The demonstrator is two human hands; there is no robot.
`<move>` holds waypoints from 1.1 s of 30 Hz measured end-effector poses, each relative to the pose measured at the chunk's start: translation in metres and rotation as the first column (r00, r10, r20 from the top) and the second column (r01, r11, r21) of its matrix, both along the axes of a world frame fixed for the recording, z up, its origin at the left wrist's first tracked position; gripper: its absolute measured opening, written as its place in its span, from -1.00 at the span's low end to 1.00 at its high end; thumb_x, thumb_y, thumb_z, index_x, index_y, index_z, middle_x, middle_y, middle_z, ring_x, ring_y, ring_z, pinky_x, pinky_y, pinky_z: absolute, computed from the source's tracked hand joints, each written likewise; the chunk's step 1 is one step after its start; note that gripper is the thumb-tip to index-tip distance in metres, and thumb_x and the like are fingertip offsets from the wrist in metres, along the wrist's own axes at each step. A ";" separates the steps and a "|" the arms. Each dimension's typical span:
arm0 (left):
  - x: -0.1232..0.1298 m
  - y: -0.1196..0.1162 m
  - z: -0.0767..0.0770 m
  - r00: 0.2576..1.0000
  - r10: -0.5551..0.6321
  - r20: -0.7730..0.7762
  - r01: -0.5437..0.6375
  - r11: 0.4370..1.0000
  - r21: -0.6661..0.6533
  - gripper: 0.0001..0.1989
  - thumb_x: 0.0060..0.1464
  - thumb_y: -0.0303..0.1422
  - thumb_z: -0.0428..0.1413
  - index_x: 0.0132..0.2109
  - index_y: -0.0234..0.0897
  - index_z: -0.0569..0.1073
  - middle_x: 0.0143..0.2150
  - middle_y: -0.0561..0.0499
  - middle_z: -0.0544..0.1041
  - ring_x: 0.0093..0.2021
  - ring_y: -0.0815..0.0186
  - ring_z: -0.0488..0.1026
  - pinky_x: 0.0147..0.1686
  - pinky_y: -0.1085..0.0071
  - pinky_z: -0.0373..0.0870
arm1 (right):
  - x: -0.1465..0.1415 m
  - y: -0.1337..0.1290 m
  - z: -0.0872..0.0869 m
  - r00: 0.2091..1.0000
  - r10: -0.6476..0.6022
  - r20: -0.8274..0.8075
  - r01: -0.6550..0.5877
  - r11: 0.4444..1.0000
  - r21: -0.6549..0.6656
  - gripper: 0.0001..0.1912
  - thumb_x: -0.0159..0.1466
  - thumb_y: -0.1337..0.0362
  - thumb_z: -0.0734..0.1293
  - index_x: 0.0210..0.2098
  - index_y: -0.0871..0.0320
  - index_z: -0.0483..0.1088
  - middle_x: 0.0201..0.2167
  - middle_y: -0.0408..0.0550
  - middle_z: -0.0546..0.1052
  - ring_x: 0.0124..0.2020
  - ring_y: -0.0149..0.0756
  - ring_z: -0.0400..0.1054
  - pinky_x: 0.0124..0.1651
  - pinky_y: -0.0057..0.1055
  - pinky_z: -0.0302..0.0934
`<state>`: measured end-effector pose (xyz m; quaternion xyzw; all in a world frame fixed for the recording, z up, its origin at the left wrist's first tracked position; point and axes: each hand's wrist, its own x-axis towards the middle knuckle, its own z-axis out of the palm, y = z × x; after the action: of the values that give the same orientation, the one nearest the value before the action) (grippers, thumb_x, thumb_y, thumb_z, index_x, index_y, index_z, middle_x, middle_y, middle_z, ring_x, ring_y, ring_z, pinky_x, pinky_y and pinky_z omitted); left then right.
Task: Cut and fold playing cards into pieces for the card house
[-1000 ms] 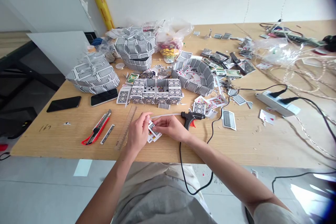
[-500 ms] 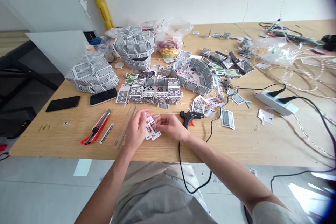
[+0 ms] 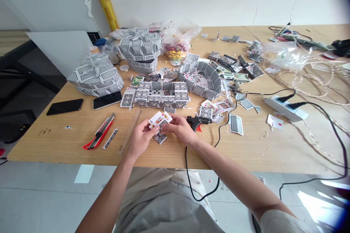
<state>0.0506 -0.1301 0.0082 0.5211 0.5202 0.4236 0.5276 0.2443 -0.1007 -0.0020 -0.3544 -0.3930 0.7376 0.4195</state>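
Both hands meet near the table's front edge over a few playing cards [image 3: 159,119], faces up, an ace and a picture card among them. My left hand [image 3: 140,136] pinches them from the left, thumb on top. From the right, my right hand [image 3: 179,129] closes its thumb and fingers on the same cards. A patterned card [image 3: 160,138] shows its back just below them on the wood. Behind the hands stands a small box built of folded cards [image 3: 161,94]. A black glue gun [image 3: 199,122] lies right of my right hand, and a clear ruler [image 3: 130,133] left of my left hand.
A red utility knife [image 3: 100,133] and two phones [image 3: 65,106] lie at the left. Card-built baskets [image 3: 95,76] stand behind. A card tray [image 3: 201,85] sits right of the box. The black cable loops over the front edge from a power strip [image 3: 287,107].
The cards in my hands have come up off the table and tilted, uncovering a card back below them. My left thumb has moved onto the cards.
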 end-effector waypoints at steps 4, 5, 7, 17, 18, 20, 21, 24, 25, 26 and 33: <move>-0.013 0.004 0.000 0.990 -0.134 -0.042 0.132 0.990 -0.054 -0.66 0.17 -0.10 0.37 -0.12 -0.30 0.63 -0.24 -0.01 0.66 -0.23 0.24 0.56 -0.21 0.39 0.48 | 0.002 0.001 0.002 0.999 0.015 0.037 -0.015 1.000 0.012 -0.54 0.03 0.10 0.71 -0.18 0.12 0.57 -0.24 -0.13 0.67 -0.26 -0.27 0.56 -0.20 -0.34 0.52; -0.016 0.005 0.000 0.985 -0.164 -0.056 0.160 0.985 -0.066 -0.67 0.17 -0.10 0.36 -0.14 -0.30 0.62 -0.27 0.00 0.64 -0.26 0.26 0.53 -0.23 0.40 0.45 | 0.003 0.002 0.002 0.999 0.013 0.048 -0.014 1.000 0.021 -0.56 0.04 0.10 0.71 -0.20 0.12 0.57 -0.27 -0.14 0.67 -0.29 -0.30 0.54 -0.23 -0.37 0.50; -0.020 0.006 -0.001 0.974 -0.217 -0.071 0.210 0.974 -0.087 -0.68 0.17 -0.12 0.37 -0.16 -0.31 0.62 -0.30 0.03 0.61 -0.30 0.29 0.50 -0.26 0.42 0.41 | 0.004 0.004 0.001 0.997 0.006 0.072 -0.010 0.999 0.045 -0.56 0.01 0.12 0.73 -0.23 0.12 0.58 -0.33 -0.16 0.66 -0.34 -0.34 0.51 -0.26 -0.42 0.44; -0.025 0.009 0.003 0.986 -0.162 -0.045 0.161 0.987 -0.027 -0.58 0.28 0.04 0.27 -0.22 -0.26 0.62 -0.39 0.01 0.60 -0.38 0.28 0.52 -0.28 0.38 0.50 | 0.004 0.006 -0.005 0.991 -0.062 0.123 0.054 0.996 0.064 -0.48 0.02 -0.07 0.71 -0.24 0.12 0.57 -0.33 -0.10 0.70 -0.38 -0.31 0.54 -0.27 -0.36 0.50; -0.026 0.009 0.002 0.988 -0.146 -0.044 0.145 0.989 -0.030 -0.57 0.26 0.06 0.28 -0.24 -0.26 0.61 -0.41 0.01 0.60 -0.40 0.29 0.52 -0.31 0.39 0.50 | 0.004 0.006 -0.006 0.989 -0.076 0.127 0.068 0.995 0.068 -0.48 0.02 -0.07 0.71 -0.24 0.12 0.56 -0.34 -0.10 0.69 -0.38 -0.32 0.54 -0.28 -0.37 0.50; -0.027 0.008 0.002 0.991 -0.128 -0.048 0.126 0.991 -0.040 -0.56 0.21 0.07 0.32 -0.28 -0.26 0.60 -0.42 0.00 0.60 -0.43 0.30 0.52 -0.34 0.40 0.51 | 0.003 0.006 -0.007 0.986 -0.096 0.137 0.086 0.993 0.076 -0.48 0.02 -0.07 0.72 -0.25 0.13 0.56 -0.35 -0.11 0.68 -0.39 -0.33 0.53 -0.29 -0.40 0.48; -0.028 0.008 0.003 0.991 -0.125 -0.054 0.123 0.992 -0.041 -0.55 0.20 0.07 0.33 -0.30 -0.26 0.59 -0.43 0.00 0.61 -0.44 0.31 0.52 -0.35 0.40 0.51 | 0.003 0.005 -0.007 0.985 -0.101 0.141 0.090 0.993 0.080 -0.48 0.02 -0.06 0.72 -0.24 0.13 0.56 -0.36 -0.12 0.68 -0.39 -0.33 0.53 -0.30 -0.40 0.48; -0.030 0.008 0.006 0.988 -0.128 -0.082 0.125 0.991 -0.035 -0.54 0.19 0.08 0.34 -0.33 -0.25 0.58 -0.43 0.00 0.61 -0.44 0.31 0.53 -0.34 0.39 0.54 | 0.002 0.004 -0.007 0.983 -0.106 0.151 0.093 0.992 0.087 -0.49 0.04 -0.06 0.71 -0.22 0.12 0.56 -0.35 -0.11 0.68 -0.38 -0.31 0.54 -0.28 -0.37 0.50; -0.031 0.008 0.007 0.987 -0.131 -0.092 0.129 0.991 -0.034 -0.54 0.18 0.08 0.34 -0.33 -0.25 0.58 -0.44 0.00 0.61 -0.44 0.31 0.53 -0.34 0.39 0.54 | 0.002 0.003 -0.007 0.983 -0.105 0.153 0.092 0.992 0.089 -0.49 0.05 -0.05 0.71 -0.21 0.12 0.56 -0.35 -0.11 0.69 -0.37 -0.30 0.55 -0.27 -0.36 0.51; -0.031 0.009 0.009 0.986 -0.136 -0.099 0.134 0.990 -0.035 -0.54 0.19 0.08 0.34 -0.34 -0.25 0.57 -0.44 0.01 0.61 -0.45 0.31 0.53 -0.35 0.39 0.55 | 0.002 0.003 -0.007 0.982 -0.104 0.155 0.091 0.992 0.091 -0.49 0.05 -0.05 0.70 -0.21 0.12 0.56 -0.34 -0.10 0.69 -0.36 -0.28 0.56 -0.26 -0.34 0.52; -0.032 0.010 0.010 0.981 -0.183 -0.061 0.181 0.983 -0.035 -0.61 0.19 0.01 0.36 -0.17 -0.26 0.61 -0.30 -0.04 0.68 -0.31 0.25 0.61 -0.26 0.38 0.58 | 0.001 0.001 -0.006 0.981 -0.102 0.163 0.084 0.990 0.114 -0.48 0.06 -0.08 0.70 -0.21 0.12 0.57 -0.32 -0.08 0.69 -0.35 -0.26 0.56 -0.27 -0.32 0.53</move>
<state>0.0183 -0.1198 0.0184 0.5720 0.4932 0.3490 0.5548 0.2458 -0.0994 -0.0078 -0.4105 -0.4490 0.6624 0.4371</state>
